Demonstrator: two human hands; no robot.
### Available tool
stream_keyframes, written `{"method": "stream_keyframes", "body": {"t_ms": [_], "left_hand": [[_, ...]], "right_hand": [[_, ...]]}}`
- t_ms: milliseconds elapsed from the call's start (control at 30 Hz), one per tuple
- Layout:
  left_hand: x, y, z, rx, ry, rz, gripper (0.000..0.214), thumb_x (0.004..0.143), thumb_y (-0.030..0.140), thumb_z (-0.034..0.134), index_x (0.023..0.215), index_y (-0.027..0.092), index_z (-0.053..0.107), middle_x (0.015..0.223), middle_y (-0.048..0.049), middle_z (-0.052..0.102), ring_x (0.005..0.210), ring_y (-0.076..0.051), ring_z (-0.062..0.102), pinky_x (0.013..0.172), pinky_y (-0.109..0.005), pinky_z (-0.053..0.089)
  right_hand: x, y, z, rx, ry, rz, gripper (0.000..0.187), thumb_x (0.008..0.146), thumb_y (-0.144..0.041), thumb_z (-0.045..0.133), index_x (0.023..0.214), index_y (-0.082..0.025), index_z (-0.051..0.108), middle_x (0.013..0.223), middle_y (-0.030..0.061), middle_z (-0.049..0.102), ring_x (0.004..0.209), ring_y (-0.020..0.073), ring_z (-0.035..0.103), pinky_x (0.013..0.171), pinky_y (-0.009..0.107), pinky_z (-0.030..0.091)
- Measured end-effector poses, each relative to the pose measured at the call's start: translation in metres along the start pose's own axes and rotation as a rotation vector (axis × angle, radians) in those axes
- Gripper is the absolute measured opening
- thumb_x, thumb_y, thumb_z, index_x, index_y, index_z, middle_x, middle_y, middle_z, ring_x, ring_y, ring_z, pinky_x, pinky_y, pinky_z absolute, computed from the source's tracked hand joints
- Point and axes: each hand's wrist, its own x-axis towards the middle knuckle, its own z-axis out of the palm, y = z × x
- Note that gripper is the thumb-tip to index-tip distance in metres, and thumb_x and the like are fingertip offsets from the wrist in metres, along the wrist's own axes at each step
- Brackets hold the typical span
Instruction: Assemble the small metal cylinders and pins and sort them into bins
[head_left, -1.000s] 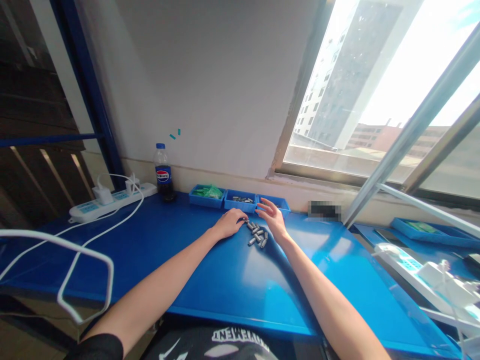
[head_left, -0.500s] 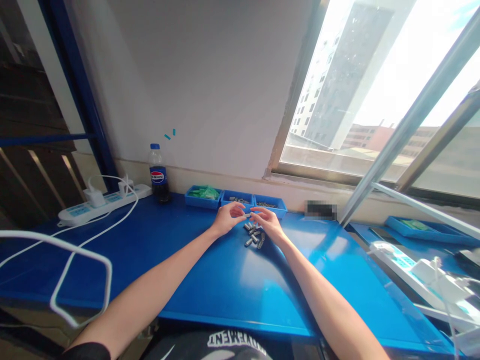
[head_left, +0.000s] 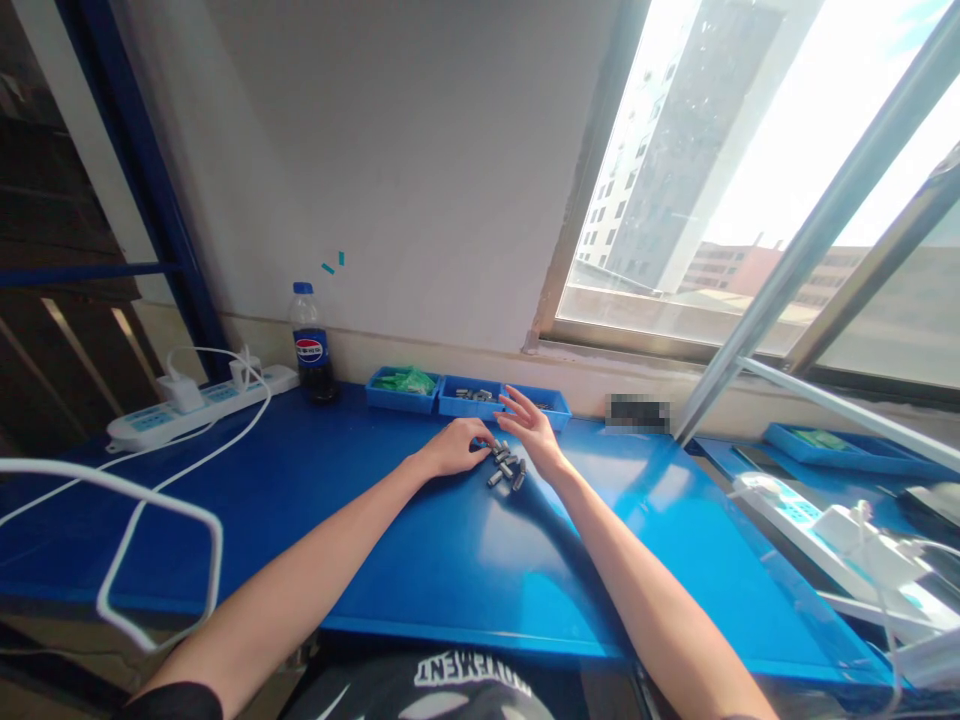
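Small silvery metal cylinders [head_left: 504, 468] lie in a loose pile on the blue table [head_left: 420, 560]. My left hand [head_left: 456, 447] is lowered to the pile's far left edge, thumb and fingertips closed around a small metal cylinder that they mostly hide. Just right of and above the pile, my right hand [head_left: 534, 430] is raised with its fingers spread and nothing between them. Behind my hands, a blue bin [head_left: 466, 408] holds more metal cylinders. Another blue bin [head_left: 556, 412], partly covered by my right hand, holds small metal parts.
A third blue bin [head_left: 401, 400] contains a green plastic bag [head_left: 411, 380]. To its left stand a cola bottle [head_left: 311, 350] and a white power strip [head_left: 202, 405] with cables. A white bent tube [head_left: 217, 560] crosses the left front. A metal post [head_left: 795, 220] rises at right.
Both hands were together above the pile, with a small cylinder between their fingertips. They have parted: my left hand went down to the pile and my right hand opened.
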Motion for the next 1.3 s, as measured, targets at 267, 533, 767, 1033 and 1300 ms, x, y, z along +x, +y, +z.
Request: {"method": "stream_keyframes", "body": {"t_ms": [267,533,767,1033,1300], "left_hand": [[-0.001,-0.006,-0.003,0.122,-0.035,-0.005,0.011,0.089,0.026,0.067,0.094,0.018,0.072,0.102,-0.0087,0.070,0.098,-0.023,0.067,0.089,-0.033,0.052],[0.004,-0.008,0.011,-0.281,0.170,-0.194,0.020,0.084,0.028,0.074,0.100,0.017,0.069,0.087,-0.0036,0.074,0.079,-0.017,0.070,0.078,-0.029,0.056],[0.011,-0.010,0.023,-0.577,0.379,-0.261,0.034,0.073,0.035,0.085,0.093,0.015,0.067,0.091,-0.0068,0.075,0.081,-0.018,0.073,0.082,-0.034,0.061],[0.010,-0.004,0.027,-0.467,0.363,-0.264,0.021,0.078,0.030,0.079,0.089,0.016,0.068,0.088,-0.0055,0.076,0.081,-0.019,0.074,0.080,-0.033,0.060],[0.007,0.005,0.025,-0.113,0.159,-0.108,0.020,0.085,0.023,0.067,0.100,0.017,0.078,0.101,-0.0081,0.077,0.091,-0.022,0.071,0.083,-0.032,0.056]], "right_hand": [[-0.001,0.009,-0.005,-0.168,0.043,0.050,0.044,0.079,-0.041,0.075,0.118,-0.022,0.070,0.109,0.0092,0.077,0.088,0.0244,0.075,0.087,0.041,0.057],[-0.001,0.025,-0.018,-0.293,0.078,0.090,0.041,0.081,-0.049,0.070,0.110,-0.019,0.073,0.088,0.0065,0.078,0.082,0.0236,0.073,0.081,0.037,0.055],[-0.007,0.016,-0.011,-0.220,-0.045,0.096,0.048,0.082,-0.057,0.072,0.108,-0.016,0.075,0.083,0.0063,0.076,0.075,0.0196,0.067,0.075,0.033,0.051],[-0.002,0.016,-0.011,-0.221,0.006,0.124,0.045,0.074,-0.051,0.081,0.100,-0.014,0.078,0.070,0.0027,0.070,0.062,0.0163,0.058,0.061,0.030,0.044],[0.010,-0.001,-0.012,0.000,0.017,-0.009,0.078,0.073,-0.039,0.083,0.145,-0.026,0.057,0.130,0.0113,0.071,0.100,0.0237,0.070,0.090,0.040,0.054]]}}
